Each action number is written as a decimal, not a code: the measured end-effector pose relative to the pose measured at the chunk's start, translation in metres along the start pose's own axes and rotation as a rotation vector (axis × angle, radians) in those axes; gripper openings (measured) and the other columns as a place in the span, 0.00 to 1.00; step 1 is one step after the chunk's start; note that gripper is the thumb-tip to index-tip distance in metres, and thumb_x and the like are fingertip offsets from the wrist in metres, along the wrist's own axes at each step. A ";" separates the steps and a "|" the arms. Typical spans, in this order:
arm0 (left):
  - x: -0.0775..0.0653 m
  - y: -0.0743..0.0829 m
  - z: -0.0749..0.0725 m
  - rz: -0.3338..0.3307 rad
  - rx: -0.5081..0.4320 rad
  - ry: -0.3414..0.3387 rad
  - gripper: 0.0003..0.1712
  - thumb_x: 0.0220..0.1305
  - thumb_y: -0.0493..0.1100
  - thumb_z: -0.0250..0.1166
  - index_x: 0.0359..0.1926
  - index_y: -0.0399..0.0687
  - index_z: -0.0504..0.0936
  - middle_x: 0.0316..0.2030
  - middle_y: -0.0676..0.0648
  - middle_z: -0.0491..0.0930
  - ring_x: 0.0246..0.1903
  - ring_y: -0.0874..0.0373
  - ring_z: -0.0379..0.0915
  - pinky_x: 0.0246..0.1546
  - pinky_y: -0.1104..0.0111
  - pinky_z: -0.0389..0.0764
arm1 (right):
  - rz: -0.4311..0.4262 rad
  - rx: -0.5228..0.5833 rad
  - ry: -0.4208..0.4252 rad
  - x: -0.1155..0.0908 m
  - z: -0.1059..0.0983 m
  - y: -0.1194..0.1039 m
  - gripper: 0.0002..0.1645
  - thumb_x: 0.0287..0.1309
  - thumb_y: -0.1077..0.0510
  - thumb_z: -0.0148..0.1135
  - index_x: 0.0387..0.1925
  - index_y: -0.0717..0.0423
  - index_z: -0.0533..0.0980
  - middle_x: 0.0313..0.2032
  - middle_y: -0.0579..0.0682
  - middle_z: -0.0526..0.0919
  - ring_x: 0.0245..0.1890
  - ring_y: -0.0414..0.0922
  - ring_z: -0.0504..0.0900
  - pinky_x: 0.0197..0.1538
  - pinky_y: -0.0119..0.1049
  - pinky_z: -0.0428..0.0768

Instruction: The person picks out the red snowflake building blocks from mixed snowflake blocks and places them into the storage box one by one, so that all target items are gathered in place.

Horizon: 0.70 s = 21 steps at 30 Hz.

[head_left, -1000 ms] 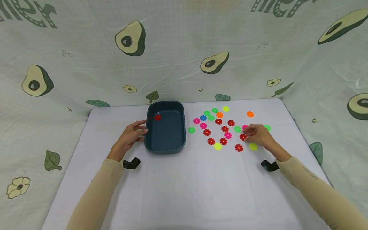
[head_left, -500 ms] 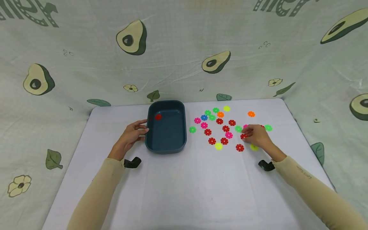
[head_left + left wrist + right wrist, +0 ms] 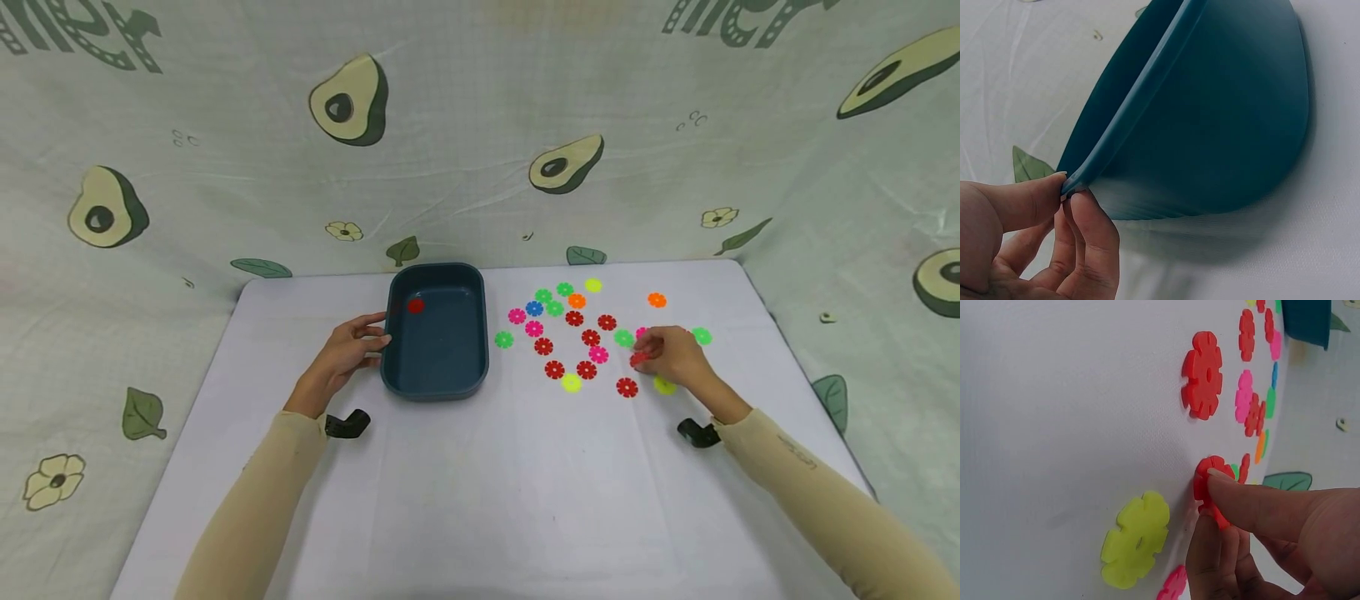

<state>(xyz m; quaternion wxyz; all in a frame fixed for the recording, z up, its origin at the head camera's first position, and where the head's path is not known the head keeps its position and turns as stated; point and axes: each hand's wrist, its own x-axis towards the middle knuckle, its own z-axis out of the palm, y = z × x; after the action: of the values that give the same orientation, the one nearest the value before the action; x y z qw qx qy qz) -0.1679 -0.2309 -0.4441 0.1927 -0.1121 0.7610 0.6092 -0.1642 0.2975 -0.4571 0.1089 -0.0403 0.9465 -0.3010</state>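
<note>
Hands (image 3: 343,354) (image 3: 671,354) pinching — left a tray (image 3: 1210,112), right a red disc (image 3: 1201,481)

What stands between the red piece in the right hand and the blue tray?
Between the held red piece and the tray lie several flat pieces, among them a pink piece, a loose red piece and, nearest the tray, a green piece; then the tray's side rises. Nothing taller shows there.

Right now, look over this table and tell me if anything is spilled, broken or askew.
Nothing stands out. The flower-shaped pieces lie scattered beside the blue bin with no visible breaks; a red piece lies inside it. The left hand pinches the bin, the right hand another red piece.
</note>
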 end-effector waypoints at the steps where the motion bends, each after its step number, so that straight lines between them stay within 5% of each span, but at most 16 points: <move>1: 0.000 0.000 0.000 -0.003 0.000 0.003 0.36 0.78 0.36 0.62 0.82 0.47 0.62 0.61 0.41 0.69 0.40 0.60 0.76 0.42 0.70 0.82 | 0.001 -0.001 -0.003 -0.001 -0.001 -0.001 0.15 0.55 0.69 0.77 0.43 0.71 0.82 0.37 0.62 0.85 0.38 0.55 0.81 0.39 0.38 0.81; 21: 0.001 -0.002 -0.001 0.004 0.001 0.003 0.35 0.78 0.36 0.62 0.81 0.46 0.63 0.58 0.43 0.70 0.41 0.60 0.74 0.43 0.69 0.82 | -0.004 0.067 -0.049 -0.004 -0.008 -0.009 0.10 0.61 0.72 0.71 0.44 0.71 0.83 0.36 0.59 0.82 0.38 0.53 0.79 0.37 0.36 0.80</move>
<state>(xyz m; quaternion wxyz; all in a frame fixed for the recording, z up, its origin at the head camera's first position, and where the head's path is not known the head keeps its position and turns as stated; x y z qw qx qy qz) -0.1679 -0.2323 -0.4463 0.1904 -0.1112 0.7620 0.6089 -0.1623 0.2954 -0.4448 0.1325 -0.0459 0.9329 -0.3318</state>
